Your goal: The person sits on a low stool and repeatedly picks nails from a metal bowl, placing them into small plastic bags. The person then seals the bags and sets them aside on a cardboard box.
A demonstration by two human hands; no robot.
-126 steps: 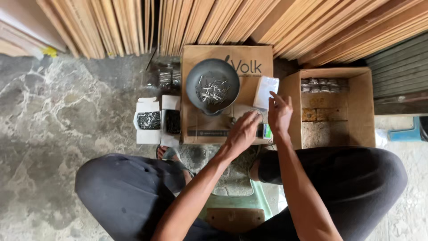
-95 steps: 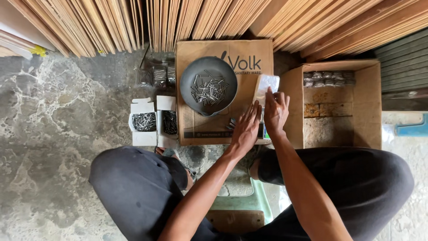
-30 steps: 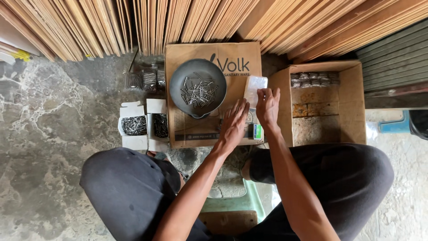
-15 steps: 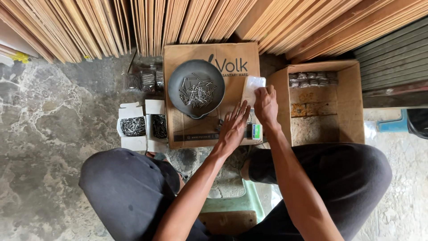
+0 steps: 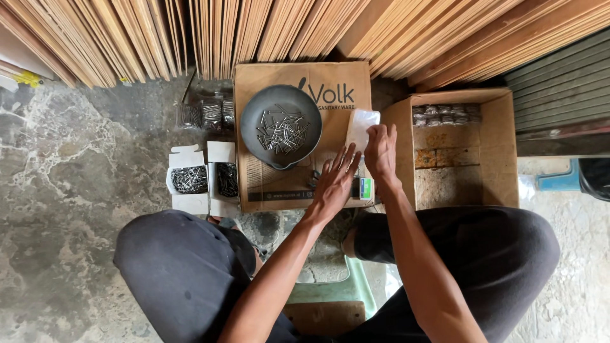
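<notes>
Concrete floor | right hand (image 5: 380, 151) pinches clear bag (image 5: 361, 127) | left hand (image 5: 333, 184) hides scale (image 5: 362, 188)

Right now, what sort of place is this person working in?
Likely a hardware or timber shop's storage corner: wooden boards lean upright, a pan of nails sits on a cardboard box, over a rough concrete floor.

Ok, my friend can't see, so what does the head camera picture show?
A person seated on the floor holds a small clear plastic bag in the right hand, while the left hand rests flat on a cardboard box. On the box sits a dark round pan of nails.
</notes>
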